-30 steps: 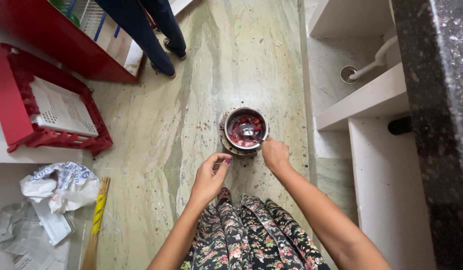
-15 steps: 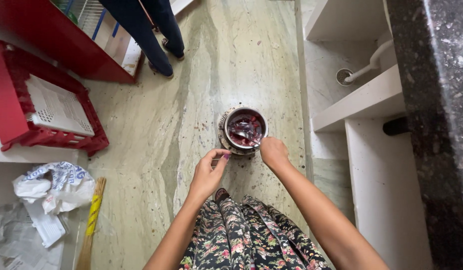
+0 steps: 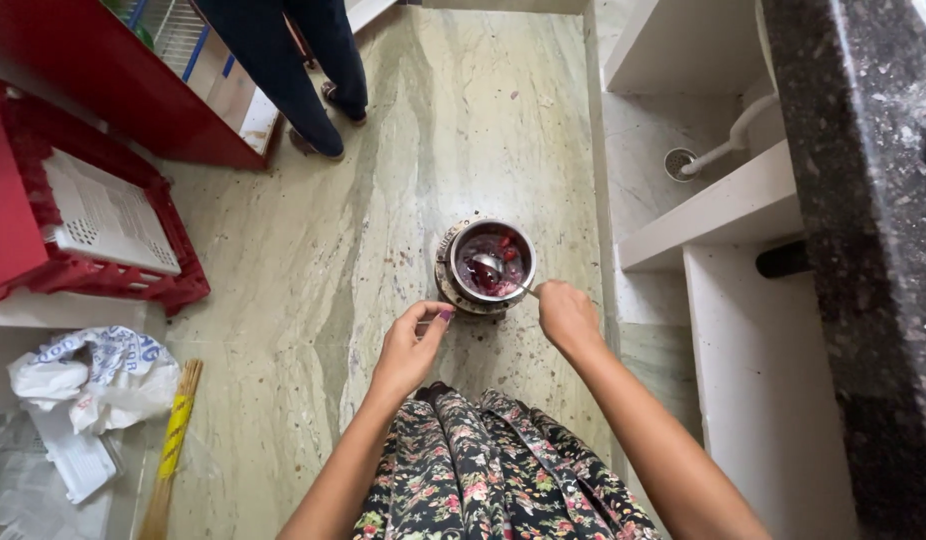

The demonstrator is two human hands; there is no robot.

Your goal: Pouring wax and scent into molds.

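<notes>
A round metal pot (image 3: 486,263) sits on the stone floor (image 3: 383,200), and it is the best thing to find everything else by. Inside the pot is dark red water with red bits floating in it. A metal spoon (image 3: 498,270) dips into the pot, with its bowl in the red water and its thin handle sticking out over the near rim. The right hand (image 3: 566,312) is just beside the pot on the near right side. Its fingers are closed tight on the end of the spoon handle, likely so the hand stays out of the wet stuff while the spoon reaches in. The left hand (image 3: 411,348) is near the pot on the near left side, not touching it. Its thumb and first finger are pinched together, and I cannot tell if something tiny is held between them. Below the hands is a flowery dress (image 3: 493,470). Far past the pot, another person's legs (image 3: 293,70) stand by a red crate (image 3: 78,225). Well off to the left of the pot lie a crumpled bag (image 3: 88,375) and a broom handle (image 3: 173,445). To the right of the pot are white shelves (image 3: 723,210).
</notes>
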